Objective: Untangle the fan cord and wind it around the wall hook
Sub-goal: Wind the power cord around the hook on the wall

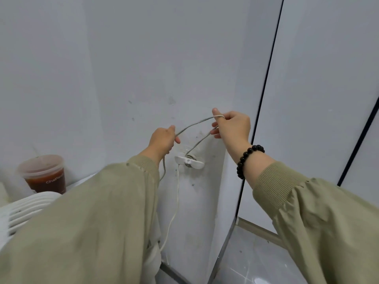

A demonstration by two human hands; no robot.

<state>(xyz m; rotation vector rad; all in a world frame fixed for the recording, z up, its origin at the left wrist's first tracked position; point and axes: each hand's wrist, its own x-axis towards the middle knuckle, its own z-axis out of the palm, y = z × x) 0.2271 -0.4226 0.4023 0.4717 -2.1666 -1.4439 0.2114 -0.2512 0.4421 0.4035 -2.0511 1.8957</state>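
Observation:
A white wall hook (189, 160) sticks out from the grey wall, with several turns of the pale fan cord (192, 125) wound round its middle. My left hand (163, 140) grips the cord just up and left of the hook. My right hand (231, 126) pinches a loop of the same cord higher and to the right, one strand running down to the hook. Another length of cord hangs from the hook toward the floor.
A plastic cup of dark drink (44, 173) stands at the left on a ledge. The white fan grille (24, 210) lies below it, partly hidden by my left sleeve. A dark vertical panel seam (264, 99) runs to the right; grey floor tiles (256, 261) show below.

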